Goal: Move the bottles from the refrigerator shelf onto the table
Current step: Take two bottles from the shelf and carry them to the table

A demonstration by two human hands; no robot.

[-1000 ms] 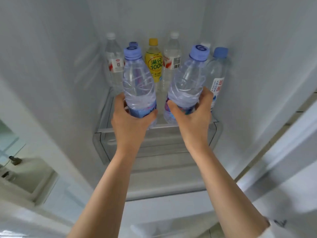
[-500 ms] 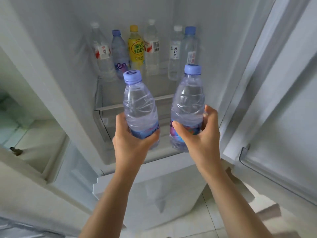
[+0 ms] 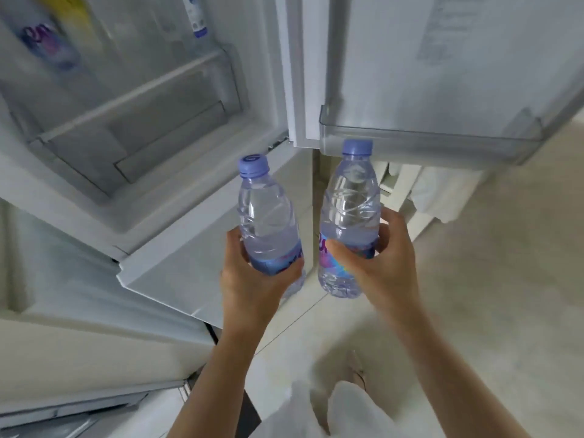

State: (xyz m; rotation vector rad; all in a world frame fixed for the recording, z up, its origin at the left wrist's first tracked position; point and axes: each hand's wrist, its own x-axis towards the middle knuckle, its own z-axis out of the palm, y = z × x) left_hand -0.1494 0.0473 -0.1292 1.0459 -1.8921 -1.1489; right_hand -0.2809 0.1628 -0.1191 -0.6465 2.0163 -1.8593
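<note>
Both bottles now clear of fridge [image 3: 189,216] | hands: L [image 3: 252,279] grips btl [image 3: 267,216], R [image 3: 384,267] grips btl [image 3: 350,213] | labels unreadable

The bottles left on the refrigerator shelf [image 3: 132,90] are smeared by blur and cut off by the top edge, their labels unreadable. The left hand [image 3: 252,279] and right hand [image 3: 379,263] hide the labels and lower parts of the two held bottles.

Refrigerator shelf [image 3: 132,90], top left: several blurred bottles [image 3: 47,45] standing along its back. Pale tiled floor [image 3: 474,279] below.
</note>
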